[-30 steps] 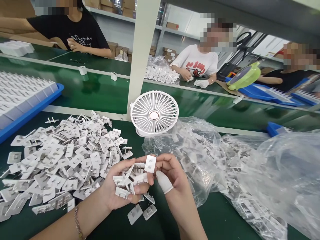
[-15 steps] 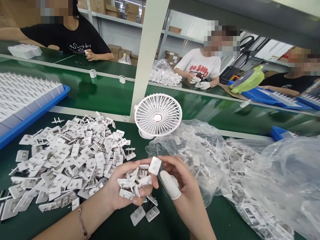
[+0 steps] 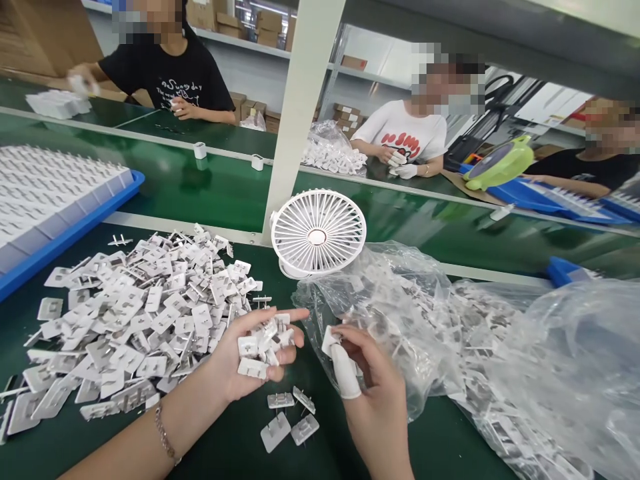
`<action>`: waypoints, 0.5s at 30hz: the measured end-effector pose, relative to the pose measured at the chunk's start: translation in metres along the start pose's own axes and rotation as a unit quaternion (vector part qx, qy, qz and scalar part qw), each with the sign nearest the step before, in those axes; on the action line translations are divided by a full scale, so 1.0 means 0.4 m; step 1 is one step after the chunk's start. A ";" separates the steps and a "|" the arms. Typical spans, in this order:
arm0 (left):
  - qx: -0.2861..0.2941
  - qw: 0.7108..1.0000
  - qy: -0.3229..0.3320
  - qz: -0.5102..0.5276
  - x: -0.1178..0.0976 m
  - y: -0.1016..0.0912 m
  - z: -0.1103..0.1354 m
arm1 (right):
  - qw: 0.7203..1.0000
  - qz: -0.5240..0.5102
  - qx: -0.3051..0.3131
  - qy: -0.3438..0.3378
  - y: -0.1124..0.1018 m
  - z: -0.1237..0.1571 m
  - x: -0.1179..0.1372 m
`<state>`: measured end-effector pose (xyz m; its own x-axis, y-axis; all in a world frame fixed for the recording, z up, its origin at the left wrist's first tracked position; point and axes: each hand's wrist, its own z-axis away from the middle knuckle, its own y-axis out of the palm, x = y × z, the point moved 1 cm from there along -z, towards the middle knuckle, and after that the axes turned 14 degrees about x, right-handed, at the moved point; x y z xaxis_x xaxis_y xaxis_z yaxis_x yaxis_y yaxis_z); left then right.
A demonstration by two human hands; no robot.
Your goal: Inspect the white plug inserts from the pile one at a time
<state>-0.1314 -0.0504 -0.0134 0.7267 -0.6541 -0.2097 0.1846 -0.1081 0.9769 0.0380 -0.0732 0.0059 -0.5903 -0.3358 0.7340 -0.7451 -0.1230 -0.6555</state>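
My left hand (image 3: 245, 360) is cupped palm up around several white plug plates with metal pins (image 3: 265, 347); its index finger points out to the right. My right hand (image 3: 375, 380), its thumb covered by a white finger cot (image 3: 346, 373), pinches one small white plate (image 3: 329, 341) between thumb and fingers, a little apart from the left hand. Below the hands, several loose plug plates (image 3: 275, 432) lie on the green table. A large heap of the same plates (image 3: 150, 313) spreads to the left of my left hand.
Clear plastic bags of plates (image 3: 425, 320) lie at the right. A white round fan (image 3: 319, 233) stands by a pale post (image 3: 305, 100). At left is a blue tray (image 3: 75, 230) of pinned white parts. Across the green conveyor (image 3: 225, 193), several people sit working.
My right hand has drawn away from my left, still holding a plate. Another plate now lies below with the loose ones. My left index finger has straightened.
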 end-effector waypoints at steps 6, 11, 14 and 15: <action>-0.052 0.997 0.046 0.020 -0.004 0.000 -0.005 | 0.993 0.027 0.110 0.042 0.054 0.050 -0.014; -0.049 0.997 0.050 0.033 0.006 -0.006 -0.005 | 0.983 0.086 0.159 0.028 0.066 0.056 0.016; -0.047 0.996 0.062 0.036 0.003 -0.008 -0.007 | 0.991 0.101 0.083 0.037 0.023 0.079 0.041; -0.046 0.996 0.063 0.035 0.001 -0.008 -0.007 | 0.993 0.099 0.041 0.039 0.000 0.090 0.047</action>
<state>-0.1296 -0.0482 -0.0167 0.8159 -0.5583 -0.1505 0.1862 0.0072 0.9825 0.0382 -0.1131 0.0134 -0.7479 -0.2876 0.5983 -0.5860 -0.1375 -0.7986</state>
